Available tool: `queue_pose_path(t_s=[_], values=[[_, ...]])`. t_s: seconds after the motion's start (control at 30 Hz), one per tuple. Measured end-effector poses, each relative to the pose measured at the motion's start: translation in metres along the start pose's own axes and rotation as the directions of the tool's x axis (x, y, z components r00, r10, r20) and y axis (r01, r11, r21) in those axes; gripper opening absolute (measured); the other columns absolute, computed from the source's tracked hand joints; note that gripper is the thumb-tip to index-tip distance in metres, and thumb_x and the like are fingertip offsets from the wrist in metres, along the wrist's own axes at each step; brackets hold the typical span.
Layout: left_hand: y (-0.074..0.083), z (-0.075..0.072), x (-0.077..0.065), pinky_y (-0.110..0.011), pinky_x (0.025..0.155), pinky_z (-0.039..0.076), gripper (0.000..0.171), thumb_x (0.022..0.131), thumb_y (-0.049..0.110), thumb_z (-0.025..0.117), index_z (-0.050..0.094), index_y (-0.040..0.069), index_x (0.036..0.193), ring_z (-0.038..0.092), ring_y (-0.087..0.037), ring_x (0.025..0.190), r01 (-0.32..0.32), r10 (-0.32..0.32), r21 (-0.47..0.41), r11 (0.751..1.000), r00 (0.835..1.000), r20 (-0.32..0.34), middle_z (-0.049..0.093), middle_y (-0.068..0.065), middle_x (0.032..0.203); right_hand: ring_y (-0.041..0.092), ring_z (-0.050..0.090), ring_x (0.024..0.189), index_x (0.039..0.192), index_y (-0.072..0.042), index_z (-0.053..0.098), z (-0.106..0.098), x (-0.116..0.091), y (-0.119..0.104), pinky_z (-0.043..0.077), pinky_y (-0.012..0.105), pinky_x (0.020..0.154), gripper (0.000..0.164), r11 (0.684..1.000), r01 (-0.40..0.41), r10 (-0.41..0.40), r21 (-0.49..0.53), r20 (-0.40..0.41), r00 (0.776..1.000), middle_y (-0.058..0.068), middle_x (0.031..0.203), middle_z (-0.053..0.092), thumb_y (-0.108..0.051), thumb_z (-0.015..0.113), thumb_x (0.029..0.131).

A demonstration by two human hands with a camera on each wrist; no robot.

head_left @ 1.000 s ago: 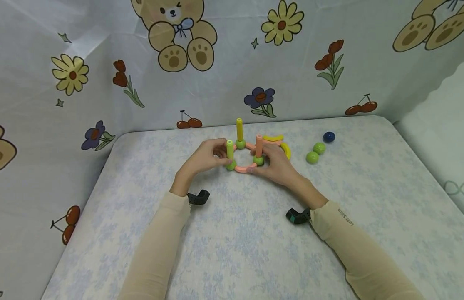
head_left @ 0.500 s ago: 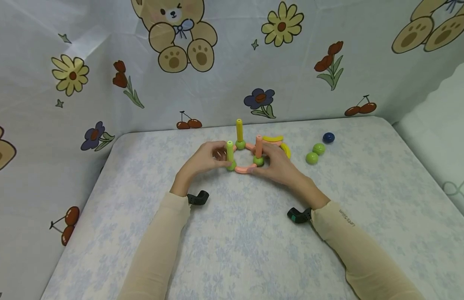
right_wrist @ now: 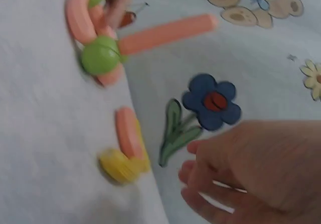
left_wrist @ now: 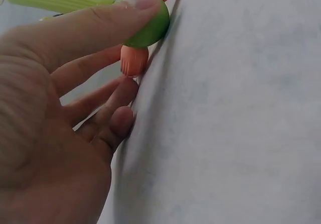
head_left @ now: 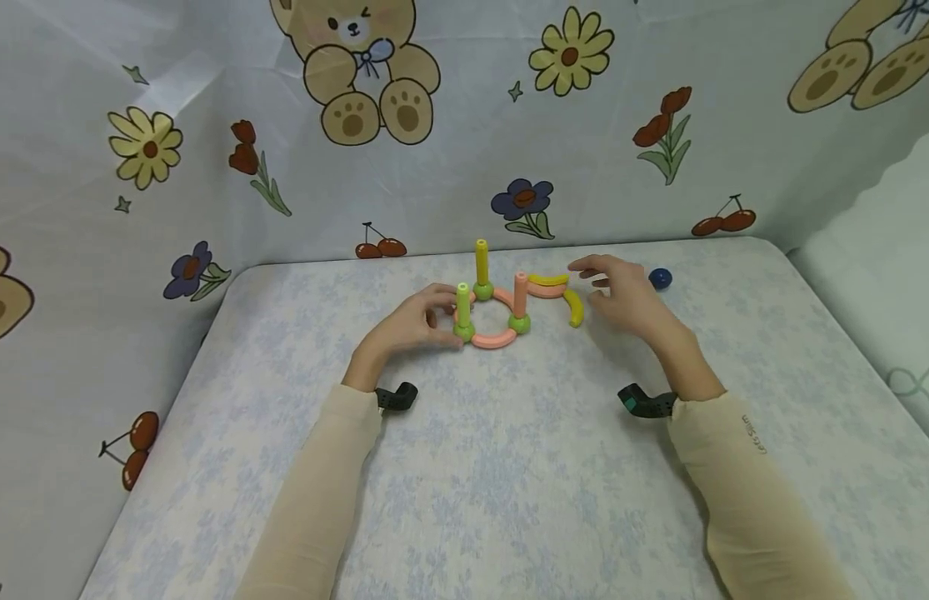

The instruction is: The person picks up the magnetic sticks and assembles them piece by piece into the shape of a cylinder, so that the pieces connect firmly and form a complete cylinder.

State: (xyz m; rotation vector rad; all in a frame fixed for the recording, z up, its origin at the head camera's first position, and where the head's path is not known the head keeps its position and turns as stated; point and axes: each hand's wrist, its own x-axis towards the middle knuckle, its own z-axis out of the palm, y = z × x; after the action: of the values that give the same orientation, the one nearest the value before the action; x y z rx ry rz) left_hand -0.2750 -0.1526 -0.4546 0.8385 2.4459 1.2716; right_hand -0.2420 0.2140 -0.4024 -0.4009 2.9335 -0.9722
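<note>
Showing ring-shaped in head view only: pink links (head_left: pixel 495 341) by left hand (head_left: pixel 410 322)

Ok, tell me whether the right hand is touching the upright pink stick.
Apart: the head view shows the right hand off to one side of the upright pink stick, with table surface visible between them.

Ring frame (head_left: pixel 494 341) is sitting on the table (head_left: pixel 509 467). Left hand (head_left: pixel 413 319) is at its left, thumb resting on the front-left ball (left_wrist: pixel 154 30). Three posts are standing upright on the ring: rear post (head_left: pixel 482 262), front-left post (head_left: pixel 463 307), right post (head_left: pixel 520 296). Right of ring, two curved pieces (head_left: pixel 548 291) are lying together, seemingly touching (right wrist view is blurry); third piece (head_left: pixel 575 308) is lying front-right of them. Right hand (head_left: pixel 627 298) is hovering right of those, loose ball (head_left: pixel 660 278) lying just right of it. Backdrop (head_left: pixel 464 150) is hanging behind.
</note>
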Motion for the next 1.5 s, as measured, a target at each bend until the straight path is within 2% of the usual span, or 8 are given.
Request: queue_pose_path(t_s=[0.23,0.47,0.73,0.9,1.07,1.2,1.37,1.5], values=[[-0.004,-0.002,-0.001,-0.033,0.087,0.048,0.054,0.087,0.008,0.086,0.069,0.009,0.138,0.056,-0.026,0.099,0.009,-0.007,-0.057,0.998,0.999,0.042,0.053,-0.003,0.154,0.053,0.053,0.127,0.142,0.0,0.06,-0.034,-0.013,0.023,0.046,0.067,0.103,0.051,0.969,-0.197,0.205,-0.15,0.04,0.978,0.034,0.142,0.056,0.007,0.052,0.092],[-0.004,-0.004,-0.003,-0.032,0.086,0.05,0.038,0.093,-0.003,0.074,0.073,0.004,0.13,0.061,-0.024,0.1,0.018,-0.018,-0.093,0.996,1.0,0.003,0.058,-0.008,0.146,0.054,0.047,0.129,0.139,0.004,0.061,-0.04,-0.021,0.037,0.045,0.066,0.104,0.047,0.938,-0.295,0.319,-0.183,0.117,0.94,0.038,0.139,0.052,0.01,0.049,0.094],[-0.004,-0.002,-0.003,-0.03,0.079,0.047,0.032,0.089,0.002,0.083,0.078,0.005,0.12,0.056,-0.025,0.091,0.012,-0.014,-0.101,0.995,1.0,-0.025,0.06,-0.01,0.133,0.054,0.048,0.125,0.137,0.009,0.06,-0.037,-0.02,0.046,0.044,0.065,0.104,0.039,0.933,-0.308,0.331,-0.187,0.109,0.937,0.038,0.132,0.055,0.002,0.058,0.098],[-0.009,-0.001,-0.002,-0.03,0.077,0.046,0.03,0.088,0.006,0.086,0.08,0.008,0.117,0.055,-0.023,0.088,-0.009,0.009,-0.117,0.993,1.0,0.002,0.066,-0.009,0.115,0.05,0.053,0.117,0.133,0.009,0.062,-0.035,-0.018,0.046,0.047,0.064,0.099,0.038,0.938,-0.303,0.31,-0.168,0.022,0.95,0.035,0.125,0.061,-0.008,0.066,0.099],[-0.009,0.0,-0.003,-0.028,0.074,0.046,0.03,0.087,0.007,0.087,0.081,0.011,0.117,0.056,-0.021,0.084,-0.027,0.029,-0.136,0.99,0.999,0.013,0.068,-0.01,0.099,0.048,0.061,0.113,0.128,0.008,0.065,-0.036,-0.018,0.032,0.034,0.067,0.11,0.038,0.971,-0.222,0.21,-0.086,-0.133,0.969,0.033,0.119,0.069,-0.014,0.074,0.098],[-0.005,0.002,-0.003,-0.028,0.074,0.047,0.029,0.087,0.007,0.087,0.082,0.012,0.115,0.059,-0.022,0.084,-0.036,0.04,-0.153,0.988,0.999,0.024,0.07,-0.01,0.096,0.04,0.069,0.11,0.131,0.0,0.066,-0.035,-0.016,0.008,0.049,0.057,0.105,0.04,0.996,-0.093,0.091,0.003,-0.231,0.969,0.025,0.119,0.072,-0.021,0.076,0.099],[-0.003,0.006,-0.003,-0.027,0.074,0.048,0.029,0.087,0.007,0.087,0.082,0.01,0.116,0.059,-0.022,0.084,-0.047,0.053,-0.153,0.987,0.998,0.037,0.071,-0.011,0.098,0.031,0.071,0.11,0.135,-0.007,0.067,-0.025,-0.014,-0.025,0.059,0.05,0.095,0.041,0.991,0.091,-0.054,0.098,-0.328,0.943,0.015,0.123,0.073,-0.021,0.078,0.098],[-0.002,0.007,-0.002,-0.027,0.073,0.047,0.03,0.086,0.007,0.088,0.082,0.011,0.115,0.058,-0.021,0.084,-0.045,0.051,-0.153,0.987,0.998,0.036,0.07,-0.011,0.097,0.027,0.072,0.108,0.13,-0.004,0.066,-0.011,-0.015,-0.046,0.06,0.046,0.093,0.039,0.961,0.236,-0.162,0.144,-0.399,0.902,0.012,0.12,0.074,-0.015,0.08,0.096]])
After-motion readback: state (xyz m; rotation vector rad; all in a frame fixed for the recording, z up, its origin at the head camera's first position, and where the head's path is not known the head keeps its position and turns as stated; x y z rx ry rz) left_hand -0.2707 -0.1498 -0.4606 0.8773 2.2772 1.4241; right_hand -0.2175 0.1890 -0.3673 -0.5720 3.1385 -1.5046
